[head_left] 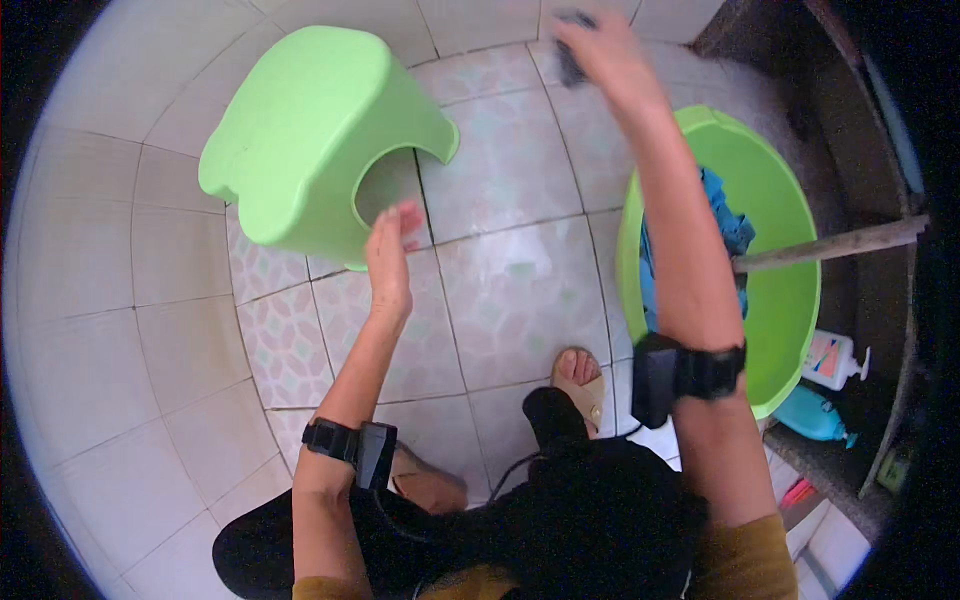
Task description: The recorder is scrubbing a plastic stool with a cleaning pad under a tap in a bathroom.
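My right hand [605, 50] is stretched far forward, near the wall at the top. Its fingers are closed round a small dark object [572, 62], too blurred by motion to name. My left hand [390, 255] hovers in front of the light green plastic stool [310, 110], near its arched side opening, fingers out and holding nothing. Under my right forearm stands a light green basin [785, 210], with blue cloth [735, 230] inside. The forearm hides part of the basin and cloth.
A wooden stick [850, 243] juts over the basin from a dark shelf [870, 130] on the right. A white pump bottle [835, 358] and a teal bottle [812, 414] sit low beside the basin. Tiled walls [90, 250] enclose the tiled floor [520, 300].
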Tool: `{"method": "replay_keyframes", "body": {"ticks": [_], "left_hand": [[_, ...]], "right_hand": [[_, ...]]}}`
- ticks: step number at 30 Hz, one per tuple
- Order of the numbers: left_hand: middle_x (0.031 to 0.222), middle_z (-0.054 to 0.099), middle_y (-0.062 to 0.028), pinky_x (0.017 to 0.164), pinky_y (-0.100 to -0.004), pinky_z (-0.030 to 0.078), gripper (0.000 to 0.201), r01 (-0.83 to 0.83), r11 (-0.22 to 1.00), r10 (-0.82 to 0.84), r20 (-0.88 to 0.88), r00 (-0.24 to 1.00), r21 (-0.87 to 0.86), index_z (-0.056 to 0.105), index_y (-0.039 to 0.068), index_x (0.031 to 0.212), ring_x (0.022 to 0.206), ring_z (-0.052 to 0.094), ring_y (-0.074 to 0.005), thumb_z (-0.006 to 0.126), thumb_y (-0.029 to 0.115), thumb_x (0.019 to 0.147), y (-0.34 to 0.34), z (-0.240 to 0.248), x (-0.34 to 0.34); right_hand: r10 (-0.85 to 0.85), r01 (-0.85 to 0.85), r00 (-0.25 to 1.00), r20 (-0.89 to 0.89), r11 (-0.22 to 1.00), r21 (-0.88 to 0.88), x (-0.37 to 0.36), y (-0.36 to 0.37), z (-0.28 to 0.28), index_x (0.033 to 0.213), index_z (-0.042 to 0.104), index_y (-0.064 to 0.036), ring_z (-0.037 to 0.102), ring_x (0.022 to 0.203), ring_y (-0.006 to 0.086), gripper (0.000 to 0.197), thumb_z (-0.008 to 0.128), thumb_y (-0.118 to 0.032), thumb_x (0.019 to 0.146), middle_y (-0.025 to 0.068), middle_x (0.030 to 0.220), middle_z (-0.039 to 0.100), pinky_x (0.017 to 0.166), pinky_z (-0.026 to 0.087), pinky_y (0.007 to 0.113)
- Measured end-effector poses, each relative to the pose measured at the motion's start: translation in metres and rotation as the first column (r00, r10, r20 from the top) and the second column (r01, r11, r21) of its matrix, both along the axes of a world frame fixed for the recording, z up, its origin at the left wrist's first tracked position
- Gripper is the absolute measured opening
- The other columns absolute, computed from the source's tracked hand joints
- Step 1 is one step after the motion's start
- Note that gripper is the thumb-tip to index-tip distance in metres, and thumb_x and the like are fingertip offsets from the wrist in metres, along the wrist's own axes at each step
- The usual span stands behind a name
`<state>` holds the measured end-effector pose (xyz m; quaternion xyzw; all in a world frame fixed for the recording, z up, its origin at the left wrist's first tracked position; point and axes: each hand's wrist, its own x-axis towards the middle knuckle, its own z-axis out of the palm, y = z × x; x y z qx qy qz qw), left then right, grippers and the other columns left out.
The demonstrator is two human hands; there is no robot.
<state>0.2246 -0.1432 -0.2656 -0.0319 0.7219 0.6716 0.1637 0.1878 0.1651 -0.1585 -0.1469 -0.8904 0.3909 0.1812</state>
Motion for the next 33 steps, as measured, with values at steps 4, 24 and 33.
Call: {"method": "replay_keyframes", "body": {"ticks": [4,24,33], "left_hand": [[0.123,0.049,-0.0115,0.083,-0.0302,0.04,0.064,0.007,0.991,0.006,0.09,0.996,-0.135,0.037,0.002,0.134,0.107,0.049,-0.0177,0.057,0.038,0.084,-0.032,-0.029,-0.004],[0.128,0.043,-0.0175,0.092,-0.0413,0.042,0.079,0.231,0.89,-0.328,0.199,0.923,0.393,0.02,-0.004,0.135,0.113,0.049,-0.0272,0.051,0.051,0.087,0.046,0.025,-0.01],[0.13,0.039,-0.014,0.102,-0.0469,0.031,0.076,-0.347,0.814,0.169,0.383,0.908,0.465,0.031,0.003,0.133,0.127,0.03,-0.0299,0.068,0.041,0.079,0.009,0.003,-0.048]], "right_hand": [[-0.348,0.346,0.933,0.094,0.938,0.037,0.062,0.018,-0.061,0.095,0.056,0.0018,0.054,0.078,0.018,0.034,0.064,-0.025,0.077,0.0104,0.088,0.058,0.068,0.045,0.032],[-0.07,-0.123,0.978,-0.197,0.569,-0.813,-0.118,-0.083,-0.072,0.115,0.036,-0.0034,0.054,0.087,0.0187,0.044,0.062,-0.021,0.084,0.0097,0.1,0.052,0.073,0.048,0.036],[-0.011,-0.258,0.957,-0.29,0.421,-0.87,-0.164,-0.067,-0.077,0.118,0.032,0.0005,0.051,0.089,0.0189,0.054,0.066,-0.017,0.08,0.0119,0.101,0.05,0.077,0.045,0.033]]}}
